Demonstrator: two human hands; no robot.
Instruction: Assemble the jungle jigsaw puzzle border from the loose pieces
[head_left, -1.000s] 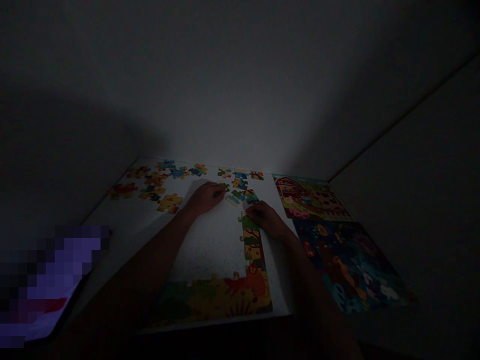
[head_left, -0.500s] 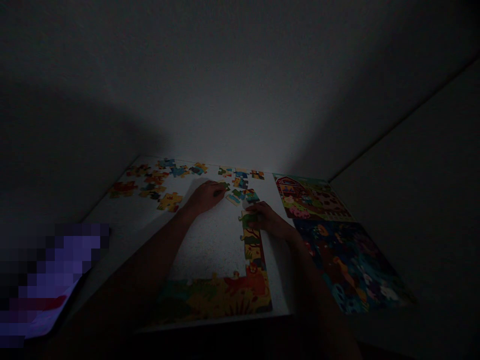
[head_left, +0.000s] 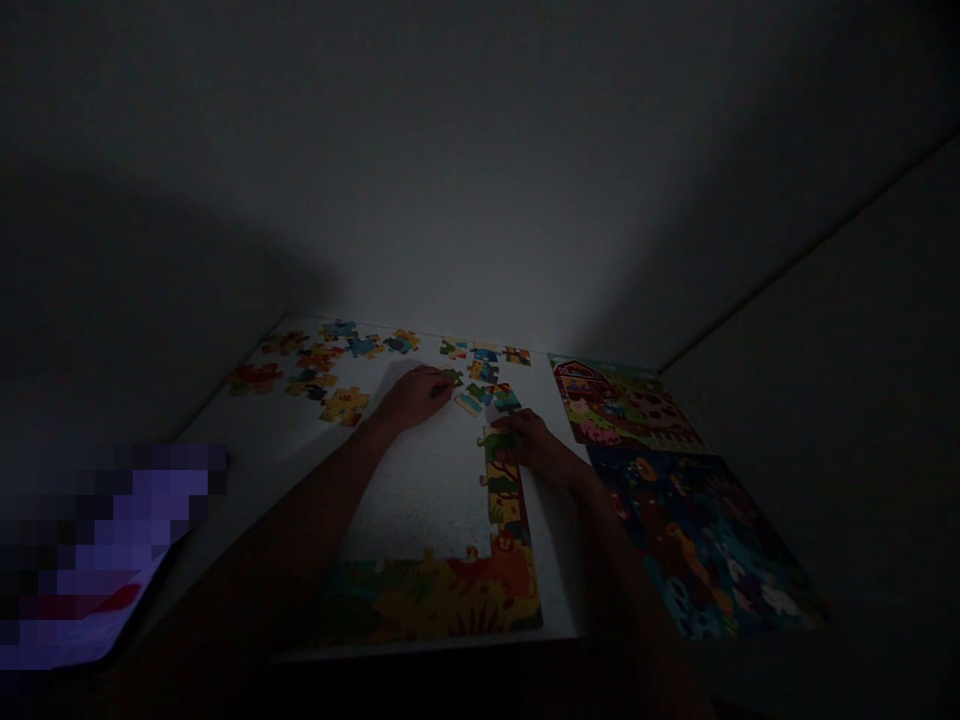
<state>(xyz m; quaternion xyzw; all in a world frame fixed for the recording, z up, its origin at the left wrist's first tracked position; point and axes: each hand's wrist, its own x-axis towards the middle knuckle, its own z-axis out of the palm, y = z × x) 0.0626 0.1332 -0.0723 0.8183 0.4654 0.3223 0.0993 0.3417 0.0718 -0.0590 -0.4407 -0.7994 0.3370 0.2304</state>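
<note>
My left hand (head_left: pixel 416 395) is closed, with its fingertips on a green puzzle piece (head_left: pixel 454 377) near the back of the white table. My right hand (head_left: pixel 538 442) has its fingers curled over the top puzzle piece (head_left: pixel 493 437) of a joined column. That column runs down the right side of a part-built animal puzzle (head_left: pixel 420 590) and meets its joined bottom row at a corner with a lion. Just beyond my right hand lie a few loose pieces (head_left: pixel 501 396), coloured green, blue and red. The room is dim, so the finger contacts are hard to see exactly.
Several loose puzzle pieces (head_left: pixel 311 368) are spread at the back left. On the right lie a farm picture (head_left: pixel 626 400) and a dark blue picture (head_left: pixel 705 545). A lit, pixelated screen (head_left: pixel 127 560) stands at the left edge. A wall (head_left: pixel 480 200) rises behind the table.
The view has shifted slightly, so the table appears a little lower and farther right. Both hands keep nearly the same places relative to the puzzle pieces.
</note>
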